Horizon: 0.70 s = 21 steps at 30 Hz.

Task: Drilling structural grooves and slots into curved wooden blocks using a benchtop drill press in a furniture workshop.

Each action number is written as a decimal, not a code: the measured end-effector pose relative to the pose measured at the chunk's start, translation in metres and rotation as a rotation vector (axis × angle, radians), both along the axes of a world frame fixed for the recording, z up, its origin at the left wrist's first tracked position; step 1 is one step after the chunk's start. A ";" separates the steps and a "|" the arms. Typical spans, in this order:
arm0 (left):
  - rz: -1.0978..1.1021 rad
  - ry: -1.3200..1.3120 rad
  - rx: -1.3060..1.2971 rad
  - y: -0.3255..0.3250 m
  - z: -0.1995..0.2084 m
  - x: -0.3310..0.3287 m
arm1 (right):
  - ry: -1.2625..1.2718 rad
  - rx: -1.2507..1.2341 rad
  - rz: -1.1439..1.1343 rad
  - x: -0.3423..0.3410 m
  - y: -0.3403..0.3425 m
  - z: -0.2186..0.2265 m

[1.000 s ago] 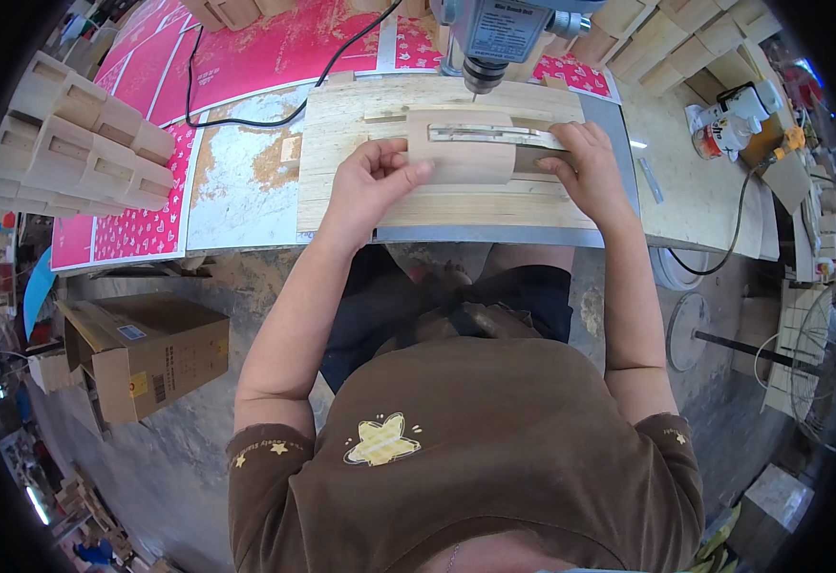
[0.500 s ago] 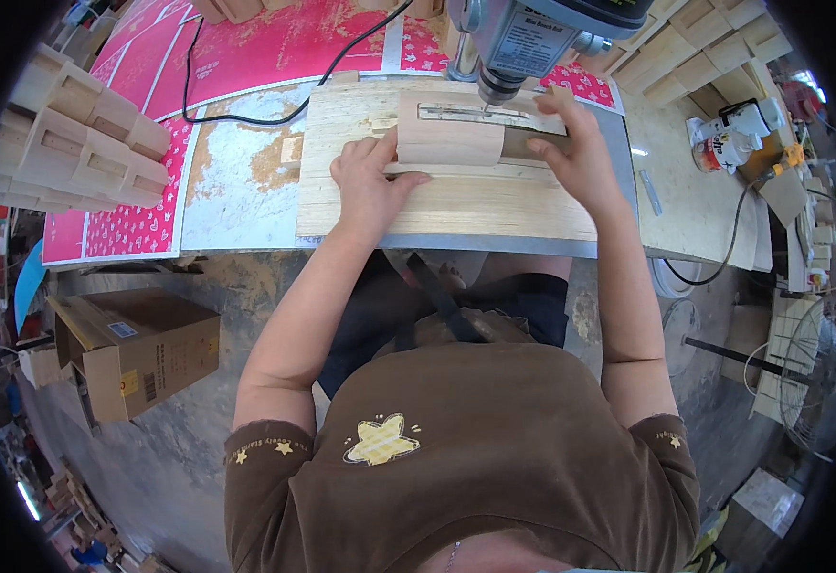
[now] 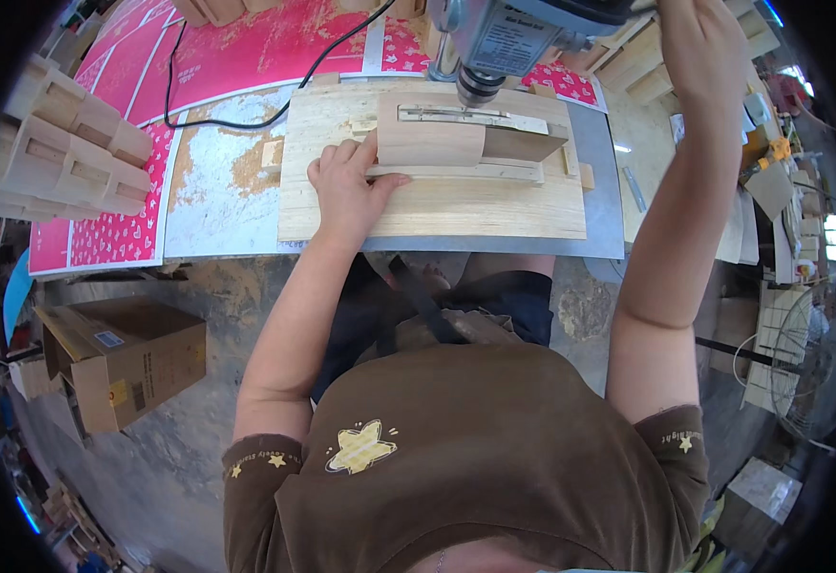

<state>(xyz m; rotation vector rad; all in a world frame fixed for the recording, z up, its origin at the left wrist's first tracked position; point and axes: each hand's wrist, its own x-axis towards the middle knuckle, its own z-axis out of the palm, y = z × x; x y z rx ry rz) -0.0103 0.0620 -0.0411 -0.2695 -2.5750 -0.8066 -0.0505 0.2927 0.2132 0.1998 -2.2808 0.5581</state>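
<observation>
A small wooden piece (image 3: 429, 143) lies on a pale plywood board (image 3: 437, 205) under the chuck of a grey drill press (image 3: 504, 38). My left hand (image 3: 346, 186) rests flat on the board and presses against the left edge of that wooden piece. My right hand (image 3: 699, 43) is raised at the upper right beside the drill press head; its fingers run out of the picture, so what they grip is hidden. A thin wooden strip (image 3: 475, 116) lies along the piece's far side.
Stacked wooden boxes (image 3: 74, 148) sit at the left on pink patterned sheets (image 3: 103, 239). A black cable (image 3: 246, 119) crosses the table behind the board. A cardboard box (image 3: 126, 353) stands on the floor at the left. Tools and wood pieces (image 3: 771, 172) crowd the right.
My right hand has left the wooden piece and risen to the upper right beside the drill press. My left hand stays pressed against the piece, and the view has tilted closer.
</observation>
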 end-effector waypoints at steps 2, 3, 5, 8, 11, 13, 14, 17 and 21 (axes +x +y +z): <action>0.009 -0.013 0.000 0.000 0.004 0.002 | 0.089 0.029 0.121 0.018 0.022 -0.022; 0.007 -0.020 0.000 0.000 0.004 0.001 | 0.079 -0.002 0.145 0.034 0.018 -0.035; 0.010 -0.008 0.008 -0.003 0.000 0.001 | 0.102 -0.121 0.226 0.051 0.010 -0.070; -0.001 0.003 0.015 -0.001 0.002 0.001 | 0.074 -0.246 0.252 0.062 0.004 -0.112; 0.002 0.003 0.014 -0.001 0.002 0.001 | 0.078 -0.249 0.262 0.052 0.006 -0.155; -0.005 0.008 0.021 0.001 0.001 0.000 | 0.142 -0.202 0.278 0.042 0.008 -0.170; -0.006 0.010 0.026 0.001 0.001 0.000 | 0.155 -0.200 0.284 0.039 0.008 -0.174; -0.002 -0.008 0.024 0.001 0.000 0.000 | 0.113 -0.137 0.272 0.044 0.010 -0.166; -0.003 -0.055 0.047 0.001 0.000 0.000 | 0.277 -0.172 0.335 0.040 0.018 -0.110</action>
